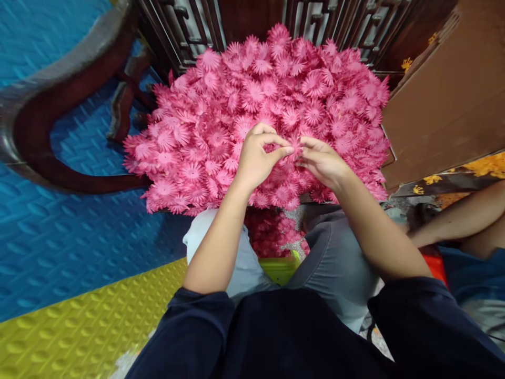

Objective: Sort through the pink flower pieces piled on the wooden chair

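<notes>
A wide heap of pink artificial flowers fills the middle of the view. Above its front part, both of my hands meet at one small pink flower. My left hand pinches the flower's left side between thumb and forefinger, the other fingers curled. From the right, my right hand has its thumb and fingertips pressed at the flower's other side. The exact hold of the right fingertips is partly hidden by petals.
A dark curved wooden armrest is at the left over blue matting. Brown cardboard stands at the right, near orange flowers. Another person's arm reaches in at the right. A green container and more pink flowers lie below, between my legs.
</notes>
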Action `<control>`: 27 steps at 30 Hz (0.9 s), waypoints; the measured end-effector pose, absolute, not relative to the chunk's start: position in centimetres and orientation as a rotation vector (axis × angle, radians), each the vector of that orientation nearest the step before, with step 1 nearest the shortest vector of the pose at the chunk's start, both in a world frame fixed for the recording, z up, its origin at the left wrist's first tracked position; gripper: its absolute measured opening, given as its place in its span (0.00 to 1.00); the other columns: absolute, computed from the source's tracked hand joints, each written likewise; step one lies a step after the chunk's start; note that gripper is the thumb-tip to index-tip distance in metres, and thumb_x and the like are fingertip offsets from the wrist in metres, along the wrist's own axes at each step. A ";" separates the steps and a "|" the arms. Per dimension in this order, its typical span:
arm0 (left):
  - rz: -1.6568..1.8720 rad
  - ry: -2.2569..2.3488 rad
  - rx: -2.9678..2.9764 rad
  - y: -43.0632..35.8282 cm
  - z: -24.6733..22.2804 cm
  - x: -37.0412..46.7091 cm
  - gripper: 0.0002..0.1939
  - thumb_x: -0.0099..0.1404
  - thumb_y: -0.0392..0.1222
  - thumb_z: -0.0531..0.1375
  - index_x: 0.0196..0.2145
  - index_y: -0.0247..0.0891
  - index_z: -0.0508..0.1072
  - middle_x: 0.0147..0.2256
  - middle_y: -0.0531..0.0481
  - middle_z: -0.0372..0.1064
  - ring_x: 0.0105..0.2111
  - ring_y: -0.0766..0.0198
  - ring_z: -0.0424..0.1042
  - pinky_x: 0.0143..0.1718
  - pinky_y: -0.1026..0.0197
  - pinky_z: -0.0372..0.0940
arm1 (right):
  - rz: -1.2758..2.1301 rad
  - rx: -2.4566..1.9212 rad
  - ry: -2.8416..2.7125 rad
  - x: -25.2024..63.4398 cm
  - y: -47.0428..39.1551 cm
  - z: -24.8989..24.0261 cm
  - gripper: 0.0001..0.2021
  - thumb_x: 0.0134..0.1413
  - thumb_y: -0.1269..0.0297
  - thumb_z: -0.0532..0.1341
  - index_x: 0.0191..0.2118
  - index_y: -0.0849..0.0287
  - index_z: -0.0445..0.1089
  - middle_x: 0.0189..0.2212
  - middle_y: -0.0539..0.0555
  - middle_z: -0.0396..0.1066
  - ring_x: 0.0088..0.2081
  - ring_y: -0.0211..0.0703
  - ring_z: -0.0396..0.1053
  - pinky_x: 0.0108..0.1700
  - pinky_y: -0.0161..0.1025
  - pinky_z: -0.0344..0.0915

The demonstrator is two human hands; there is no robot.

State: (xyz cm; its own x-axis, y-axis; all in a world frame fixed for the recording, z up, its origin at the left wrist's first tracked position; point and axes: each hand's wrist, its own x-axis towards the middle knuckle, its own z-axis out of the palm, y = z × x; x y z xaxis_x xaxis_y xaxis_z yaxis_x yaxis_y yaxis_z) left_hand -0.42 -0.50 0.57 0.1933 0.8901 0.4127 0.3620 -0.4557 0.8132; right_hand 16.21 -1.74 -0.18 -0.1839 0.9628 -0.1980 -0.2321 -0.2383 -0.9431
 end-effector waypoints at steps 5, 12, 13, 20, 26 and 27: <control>1.278 1.181 1.882 -0.7 0.6 -0.2 0.04 0.53 0.37 0.65 0.24 0.42 0.73 0.30 0.53 0.65 0.35 0.65 0.67 0.46 0.54 0.64 | 1.525 -1.093 -1.025 15.9 -2.0 -0.5 0.20 0.27 0.57 0.73 0.32 0.54 0.70 0.25 0.43 0.69 0.27 0.30 0.63 0.32 0.33 0.62; 1.230 1.138 1.855 -0.9 1.0 -0.1 0.06 0.51 0.36 0.66 0.23 0.41 0.71 0.30 0.53 0.65 0.35 0.65 0.66 0.45 0.55 0.64 | 1.524 -1.098 -1.040 16.0 -2.0 -0.1 0.18 0.26 0.59 0.73 0.29 0.55 0.70 0.22 0.43 0.67 0.24 0.29 0.61 0.30 0.32 0.60; 1.215 1.132 1.863 -1.0 1.1 -0.1 0.06 0.51 0.36 0.66 0.23 0.41 0.71 0.30 0.53 0.65 0.35 0.65 0.66 0.46 0.55 0.64 | 1.538 -1.089 -1.039 16.0 -2.0 0.1 0.19 0.24 0.58 0.73 0.29 0.56 0.71 0.22 0.43 0.67 0.24 0.29 0.61 0.30 0.32 0.60; 1.156 1.079 1.913 -1.1 1.2 -0.4 0.05 0.53 0.38 0.66 0.23 0.41 0.72 0.31 0.53 0.65 0.37 0.65 0.66 0.46 0.55 0.63 | 1.569 -1.052 -1.108 16.4 -2.0 0.0 0.20 0.27 0.56 0.73 0.31 0.56 0.72 0.24 0.45 0.70 0.26 0.31 0.63 0.33 0.33 0.62; 1.132 1.047 1.893 -1.2 1.6 -0.4 0.06 0.51 0.37 0.66 0.23 0.40 0.72 0.29 0.52 0.67 0.35 0.65 0.67 0.42 0.58 0.64 | 1.490 -1.058 -1.207 16.2 -2.0 -0.5 0.17 0.32 0.53 0.71 0.30 0.56 0.71 0.27 0.46 0.69 0.28 0.31 0.63 0.35 0.33 0.62; 1.134 1.044 1.887 -1.2 1.6 -0.4 0.06 0.51 0.37 0.67 0.23 0.40 0.72 0.29 0.52 0.67 0.35 0.65 0.67 0.41 0.58 0.64 | 1.450 -1.062 -1.219 16.1 -2.0 -0.5 0.18 0.31 0.51 0.71 0.28 0.56 0.71 0.26 0.46 0.68 0.28 0.31 0.63 0.34 0.33 0.62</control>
